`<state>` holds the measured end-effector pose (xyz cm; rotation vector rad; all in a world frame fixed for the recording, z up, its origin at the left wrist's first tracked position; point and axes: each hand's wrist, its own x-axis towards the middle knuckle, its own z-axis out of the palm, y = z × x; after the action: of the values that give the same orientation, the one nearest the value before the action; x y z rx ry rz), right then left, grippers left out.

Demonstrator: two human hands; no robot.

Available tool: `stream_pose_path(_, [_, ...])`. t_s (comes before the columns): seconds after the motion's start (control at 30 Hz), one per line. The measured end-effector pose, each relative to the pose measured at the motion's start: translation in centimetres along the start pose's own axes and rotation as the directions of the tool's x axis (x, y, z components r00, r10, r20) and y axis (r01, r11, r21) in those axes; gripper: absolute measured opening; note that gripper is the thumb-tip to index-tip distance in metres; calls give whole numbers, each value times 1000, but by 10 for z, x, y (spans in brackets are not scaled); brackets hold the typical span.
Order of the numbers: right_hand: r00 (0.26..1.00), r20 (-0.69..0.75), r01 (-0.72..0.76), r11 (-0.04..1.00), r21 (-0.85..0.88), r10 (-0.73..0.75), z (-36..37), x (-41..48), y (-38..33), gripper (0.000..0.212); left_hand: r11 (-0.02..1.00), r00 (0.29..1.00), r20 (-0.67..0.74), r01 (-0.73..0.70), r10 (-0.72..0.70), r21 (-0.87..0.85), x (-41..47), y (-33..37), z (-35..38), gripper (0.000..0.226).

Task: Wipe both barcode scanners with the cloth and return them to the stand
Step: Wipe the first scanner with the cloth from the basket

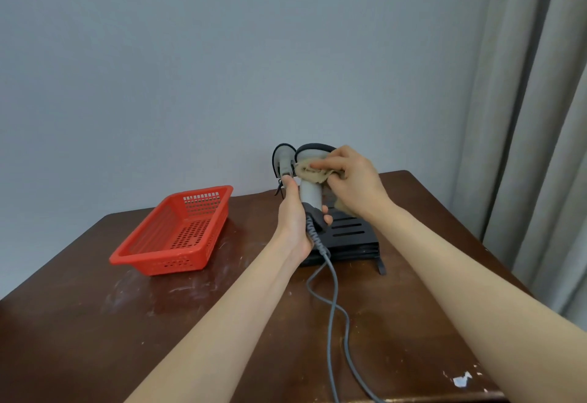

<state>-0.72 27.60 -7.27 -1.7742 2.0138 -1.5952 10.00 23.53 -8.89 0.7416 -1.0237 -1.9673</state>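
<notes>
Well left of the stand (pixel 355 245), on the brown table (pixel 95 323): a red perforated basket (pixel 158 263).

Over the stand's left rear corner: the second scanner (pixel 283 158), grey head with a black rim, upright, seemingly parked in its holder, though the mount itself is not visible.

Just in front of that, above the stand's left edge: the left hand (pixel 295 221), wrapped round the lower handle of the held scanner (pixel 311 191), thumb up along the grip, fingertips curling round the dark base. Held upright, head uppermost, lifted clear of the stand.

On that head: the tan cloth (pixel 313 174), bunched, pinched against the grey housing by the right hand (pixel 352 180), fingers curled round it. A loose end dangling toward the stand's slotted deck.

From the handle base: a grey cable (pixel 333 301), coiled at first, trailing past the stand's front-left corner and across the table to the near edge.

Right of the stand, beyond the table: a pale curtain (pixel 540 116).

Handling, by judgement:
- **Scanner:** probably light, hollow, rigid plastic, smooth enough to twist in the palm under rubbing. Best gripped low on the handle, leaving head and scan window free for the cloth. Window likely the scratch-prone part, so gentle pressure there.
- **Cable:** springy, apt to tug or snag on the stand during docking.
- **Cloth:** limp, conforming readily to curves.
</notes>
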Motion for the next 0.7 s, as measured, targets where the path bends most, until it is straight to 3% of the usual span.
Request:
stream_pose_path(0.07, [991,130,8,993,121,-24,1,-15,-6,39,999,1000,7,-11,11,-40,2,2,-3,60])
stream_pose_path(0.13, [983,176,23,994,105,-42,2,-22,-9,40,998,1000,15,5,-4,-60,2,2,-3,59])
stream_pose_path(0.23, [999,43,-7,998,-57,10,0,-7,-1,39,999,1000,-7,25,-25,-28,-1,-3,1,63])
stream_pose_path(0.33, [997,-45,-73,994,-78,69,-1,0,1,41,1000,999,-33,18,-18,18,0,-6,3,65])
stream_pose_path(0.5, [982,187,-36,993,116,14,2,-25,-9,38,1000,1000,-16,7,-8,-26,3,-2,-6,60])
stream_pose_path(0.7, [994,-60,-96,991,-97,90,0,2,-1,34,998,1000,-15,9,-8,68,2,-6,2,64])
